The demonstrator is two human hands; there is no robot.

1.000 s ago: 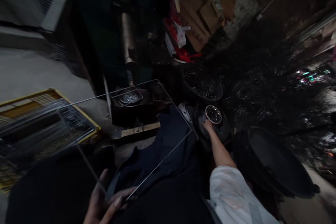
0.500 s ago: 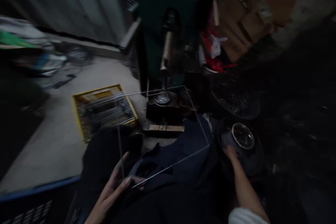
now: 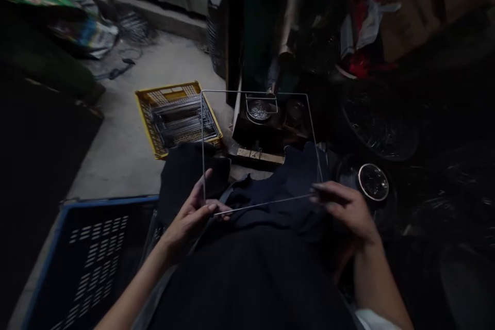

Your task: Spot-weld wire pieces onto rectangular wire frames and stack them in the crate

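Note:
A thin wire frame [image 3: 255,94], bent into a rectangle, is held out over my lap. My left hand [image 3: 193,214] pinches its near left corner. My right hand [image 3: 344,209] grips the near right corner with fingers closed on the wire. The frame's far edge hangs over a small round metal dish [image 3: 260,111] on a dark machine base. A second round metal bowl [image 3: 373,181] sits just right of my right hand, inside a dark basin. My dark apron [image 3: 270,196] lies under the frame.
A yellow crate [image 3: 152,131] with several wire frames sits on the concrete floor at left. A blue perforated crate [image 3: 85,252] is at the near left. Dark basins of metal parts [image 3: 379,124] crowd the right. Cardboard and red bags are at the back.
My right hand left the bowl in the basin and took hold of the frame's near right corner. The frame swung level in front of me, and my view turned left.

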